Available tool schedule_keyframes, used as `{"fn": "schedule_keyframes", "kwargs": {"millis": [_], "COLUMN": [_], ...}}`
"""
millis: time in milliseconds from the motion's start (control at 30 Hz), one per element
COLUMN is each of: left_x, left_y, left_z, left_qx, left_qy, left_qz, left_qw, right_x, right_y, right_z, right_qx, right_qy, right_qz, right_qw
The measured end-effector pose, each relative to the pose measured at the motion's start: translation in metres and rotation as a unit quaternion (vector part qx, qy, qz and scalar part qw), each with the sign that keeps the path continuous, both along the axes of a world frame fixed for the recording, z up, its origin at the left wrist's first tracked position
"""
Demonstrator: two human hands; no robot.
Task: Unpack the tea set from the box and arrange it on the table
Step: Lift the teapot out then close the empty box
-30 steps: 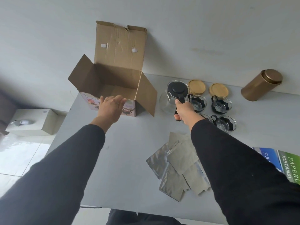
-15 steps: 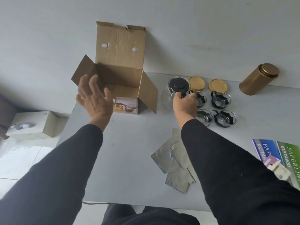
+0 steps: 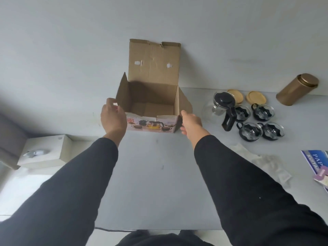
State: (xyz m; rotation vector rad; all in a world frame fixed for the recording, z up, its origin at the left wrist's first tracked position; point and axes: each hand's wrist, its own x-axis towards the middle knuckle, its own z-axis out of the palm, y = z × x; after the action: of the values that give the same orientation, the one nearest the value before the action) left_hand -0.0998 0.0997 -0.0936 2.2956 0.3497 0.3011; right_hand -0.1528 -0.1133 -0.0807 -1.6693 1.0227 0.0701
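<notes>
The open cardboard box [image 3: 150, 102] stands at the table's far edge, its inside bare brown card. My left hand [image 3: 113, 116] is at the box's left flap, fingers apart, holding nothing. Against the box's right front corner rests my right hand [image 3: 190, 122], fingers loosely curved; I see no firm grip. To the right stands the glass teapot [image 3: 217, 108] with its black lid and handle. Beside it are several glass cups [image 3: 251, 131] in black holders, and two round wooden coasters [image 3: 256, 97] lie behind them.
A gold tin [image 3: 297, 89] lies tilted at the far right by the wall. Clear plastic wrappers [image 3: 269, 163] and a printed booklet [image 3: 317, 163] lie at the right. The grey table [image 3: 150, 183] ends just left of the box; a white box [image 3: 44, 150] sits below.
My right hand let go of the teapot handle and moved left to the box's right corner. My left hand dropped from mid-air to the left flap. The view shifted left.
</notes>
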Motion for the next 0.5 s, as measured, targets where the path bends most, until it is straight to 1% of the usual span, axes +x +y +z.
{"fn": "schedule_keyframes", "kwargs": {"millis": [133,233,333,400,500], "left_x": [0.001,0.002,0.007,0.01,0.019], "left_y": [0.03,0.038,0.038,0.035,0.031], "left_z": [-0.006,-0.007,-0.007,-0.009,-0.011], "left_qx": [0.036,0.033,0.04,0.068,0.097], "left_qy": [-0.04,-0.047,-0.057,-0.051,-0.027], "left_qz": [-0.085,-0.129,-0.186,-0.205,-0.2], "left_qw": [0.995,0.99,0.98,0.975,0.975], "right_x": [0.006,0.006,0.004,0.004,0.008], "right_y": [0.029,0.042,0.055,0.06,0.063], "right_z": [0.0,0.006,0.017,0.021,0.017], "right_qx": [-0.052,-0.08,-0.129,-0.156,-0.203], "right_qy": [-0.044,-0.086,-0.135,-0.161,-0.186], "right_qz": [-0.072,-0.111,-0.14,-0.138,-0.092], "right_qw": [0.995,0.987,0.972,0.965,0.957]}}
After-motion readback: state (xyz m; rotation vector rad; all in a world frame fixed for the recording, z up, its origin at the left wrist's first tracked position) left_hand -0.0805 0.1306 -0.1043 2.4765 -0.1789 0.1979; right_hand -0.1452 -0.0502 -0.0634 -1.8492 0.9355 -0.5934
